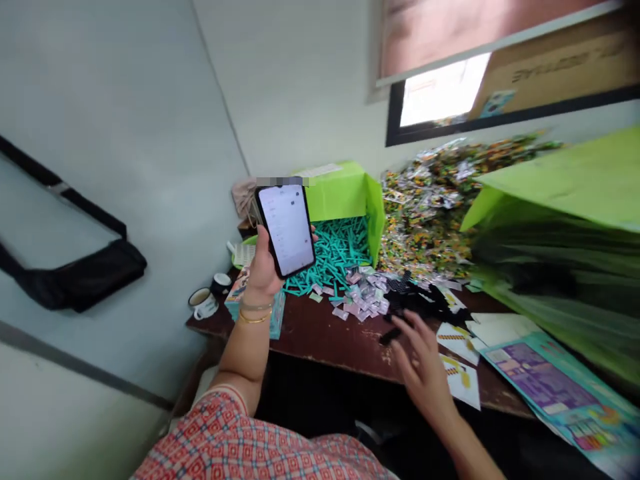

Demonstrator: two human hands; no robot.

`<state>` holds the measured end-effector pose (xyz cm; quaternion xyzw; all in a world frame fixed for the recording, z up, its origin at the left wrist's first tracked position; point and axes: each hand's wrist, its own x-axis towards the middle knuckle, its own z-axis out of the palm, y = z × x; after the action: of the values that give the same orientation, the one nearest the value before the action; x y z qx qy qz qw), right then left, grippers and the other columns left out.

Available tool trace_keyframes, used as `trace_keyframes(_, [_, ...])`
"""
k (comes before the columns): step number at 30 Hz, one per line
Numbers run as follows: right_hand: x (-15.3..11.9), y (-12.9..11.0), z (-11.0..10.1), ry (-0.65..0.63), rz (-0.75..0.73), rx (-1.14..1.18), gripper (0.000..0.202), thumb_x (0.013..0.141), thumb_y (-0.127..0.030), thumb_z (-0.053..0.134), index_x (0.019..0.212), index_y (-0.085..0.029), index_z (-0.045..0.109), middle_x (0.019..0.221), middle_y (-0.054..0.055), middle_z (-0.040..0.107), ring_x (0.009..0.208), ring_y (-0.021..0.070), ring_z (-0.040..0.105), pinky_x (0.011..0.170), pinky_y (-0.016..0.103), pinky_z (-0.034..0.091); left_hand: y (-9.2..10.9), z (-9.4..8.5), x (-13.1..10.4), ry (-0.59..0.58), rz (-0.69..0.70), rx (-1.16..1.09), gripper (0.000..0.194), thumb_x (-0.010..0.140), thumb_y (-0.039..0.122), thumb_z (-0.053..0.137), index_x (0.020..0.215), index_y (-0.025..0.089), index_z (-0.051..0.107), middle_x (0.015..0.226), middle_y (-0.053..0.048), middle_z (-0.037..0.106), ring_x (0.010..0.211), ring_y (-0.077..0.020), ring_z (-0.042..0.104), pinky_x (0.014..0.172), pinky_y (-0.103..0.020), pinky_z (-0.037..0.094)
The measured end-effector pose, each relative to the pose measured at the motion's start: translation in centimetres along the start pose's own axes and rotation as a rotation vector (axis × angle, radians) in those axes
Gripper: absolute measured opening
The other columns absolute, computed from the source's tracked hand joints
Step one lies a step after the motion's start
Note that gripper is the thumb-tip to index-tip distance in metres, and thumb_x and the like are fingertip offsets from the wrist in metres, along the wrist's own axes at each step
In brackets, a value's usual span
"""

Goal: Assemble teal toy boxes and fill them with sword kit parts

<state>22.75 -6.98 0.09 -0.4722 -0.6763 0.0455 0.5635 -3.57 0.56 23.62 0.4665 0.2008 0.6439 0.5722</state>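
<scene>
My left hand (265,268) is wrapped round a smartphone (289,230), held upright with its lit white screen facing me; the text on it is too small to read. Over the table's front part, my right hand (419,353) has its fingers apart, slightly blurred, with nothing visibly gripped. By its fingertips lies a small black piece (390,335), close to a pile of black pieces (433,300). Small pale packets (364,293) are heaped left of that pile. Behind the phone, turquoise sticks (333,250) spill from a lime-green box (337,197).
On the dark table (330,337) stand a mug (203,303) and a stack of printed boxes (277,317). Shiny multicoloured packets (425,213) are piled against the wall. A green bag-like container (550,220), white cards (457,343) and a printed sheet (545,380) lie right.
</scene>
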Motion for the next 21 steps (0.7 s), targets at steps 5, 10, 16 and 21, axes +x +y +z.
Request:
trace_keyframes(5, [10.4,-6.3,-3.8,0.218,-0.253,-0.068,0.046,0.105,-0.030,0.053,0.150,-0.036,0.056,0.164,0.007,0.041,0.153,0.0320,0.041,0.124,0.060,0.037,-5.2,2.6,-2.4,-0.152,-0.392,-0.088,0.075,0.097,0.075,0.052,0.142,0.016,0.066,0.123,-0.015,0.079,0.123,-0.0354,0.073,0.105,-0.048,0.060])
trace_keyframes(10, [11.9,-7.6,-3.7,0.198,-0.319,-0.119,0.049,0.104,-0.031,0.049,0.153,-0.039,0.052,0.169,0.003,0.031,0.156,0.0327,0.035,0.125,0.063,0.034,-9.1,3.0,-4.4,-0.057,-0.492,-0.121,0.055,0.104,0.059,0.053,0.143,0.022,0.066,0.133,-0.009,0.076,0.130,-0.0297,0.069,0.112,-0.042,0.055])
trace_keyframes(16, [11.3,-6.6,-3.4,0.202,-0.307,-0.082,0.047,0.103,-0.030,0.050,0.149,-0.039,0.055,0.169,0.002,0.031,0.156,0.0323,0.032,0.126,0.064,0.032,-9.8,3.6,-4.5,-0.034,-0.528,-0.107,0.052,0.106,0.053,0.051,0.145,0.022,0.065,0.137,-0.008,0.074,0.134,-0.0293,0.066,0.115,-0.043,0.053])
trace_keyframes(21, [10.9,-6.3,-3.4,0.259,-0.250,0.002,0.044,0.101,-0.027,0.052,0.143,-0.035,0.061,0.165,0.005,0.037,0.155,0.0318,0.036,0.127,0.062,0.030,-8.8,3.2,-5.0,0.000,-0.588,-0.146,0.046,0.106,0.053,0.051,0.131,0.020,0.072,0.123,-0.008,0.080,0.124,-0.0283,0.072,0.111,-0.042,0.055])
